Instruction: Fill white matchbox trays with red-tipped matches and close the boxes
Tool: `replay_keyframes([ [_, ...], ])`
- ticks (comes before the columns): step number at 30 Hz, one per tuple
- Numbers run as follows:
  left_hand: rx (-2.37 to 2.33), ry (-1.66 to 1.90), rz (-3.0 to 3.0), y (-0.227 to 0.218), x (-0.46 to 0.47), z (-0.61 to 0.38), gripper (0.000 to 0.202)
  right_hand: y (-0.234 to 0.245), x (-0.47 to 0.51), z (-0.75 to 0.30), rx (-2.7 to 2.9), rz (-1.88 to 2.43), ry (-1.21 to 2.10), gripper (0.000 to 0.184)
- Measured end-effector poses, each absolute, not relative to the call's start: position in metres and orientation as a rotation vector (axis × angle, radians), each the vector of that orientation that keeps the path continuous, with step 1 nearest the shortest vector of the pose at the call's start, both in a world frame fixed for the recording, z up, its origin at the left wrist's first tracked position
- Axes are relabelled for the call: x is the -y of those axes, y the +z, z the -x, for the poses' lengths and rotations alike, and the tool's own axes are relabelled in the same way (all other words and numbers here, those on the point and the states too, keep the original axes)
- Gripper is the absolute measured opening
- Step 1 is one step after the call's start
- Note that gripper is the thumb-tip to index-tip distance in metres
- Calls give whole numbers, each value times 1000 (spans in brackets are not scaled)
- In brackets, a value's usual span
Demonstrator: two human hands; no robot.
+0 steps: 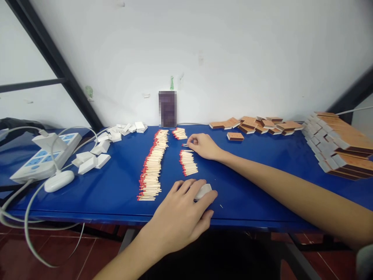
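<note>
At the table's front edge, my left hand (185, 208) curls its fingers round a small white matchbox tray (204, 191), partly hidden by them. Farther back, the thumb and fingertips of my right hand (202, 145) pinch one or a few red-tipped matches (183, 145); I cannot tell how many. That pinch sits between two small groups of matches: a back group (180, 134) and a nearer group (189, 163). To their left runs a long row of matches (152, 167), heads mostly pointing left.
White trays (101, 147) lie scattered on the left of the blue table (122, 202), near a power strip (48, 157) with cables and a white plug (60, 181). Matchboxes (259, 125) lie at the back right, one (235, 136) apart. A matchbox stack (346, 144) stands far right.
</note>
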State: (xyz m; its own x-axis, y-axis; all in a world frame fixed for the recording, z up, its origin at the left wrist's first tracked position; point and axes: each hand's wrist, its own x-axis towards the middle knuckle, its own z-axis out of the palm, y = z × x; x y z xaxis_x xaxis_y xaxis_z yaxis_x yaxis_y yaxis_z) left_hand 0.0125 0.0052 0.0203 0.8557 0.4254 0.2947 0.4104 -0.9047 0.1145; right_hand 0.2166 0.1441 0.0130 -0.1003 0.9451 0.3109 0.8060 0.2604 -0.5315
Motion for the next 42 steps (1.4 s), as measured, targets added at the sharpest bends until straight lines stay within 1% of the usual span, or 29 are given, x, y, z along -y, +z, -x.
replay_keyframes([
  [6,-681,503,-2979,21,-5,-11,32,15,-140,-214,1970,1599,283,17],
  [13,-707,519,-2981,20,-5,-12,37,20,-138,-213,2046,1570,293,25],
  [16,-719,512,-2974,19,-5,-12,36,18,-137,-212,2126,1540,165,27],
  [20,-725,527,-2962,19,-5,-12,37,13,-134,-211,2266,1353,-3,32],
  [23,-774,559,-2944,18,-4,-11,42,9,-134,-212,2307,1278,21,36],
  [28,-820,566,-2916,15,-4,-12,52,10,-132,-214,2328,1191,97,35],
  [36,-862,537,-2910,13,-5,-12,53,10,-130,-216,2219,1163,165,30],
  [42,-881,535,-2902,13,-3,-10,50,4,-138,-220,2162,1304,197,34],
])
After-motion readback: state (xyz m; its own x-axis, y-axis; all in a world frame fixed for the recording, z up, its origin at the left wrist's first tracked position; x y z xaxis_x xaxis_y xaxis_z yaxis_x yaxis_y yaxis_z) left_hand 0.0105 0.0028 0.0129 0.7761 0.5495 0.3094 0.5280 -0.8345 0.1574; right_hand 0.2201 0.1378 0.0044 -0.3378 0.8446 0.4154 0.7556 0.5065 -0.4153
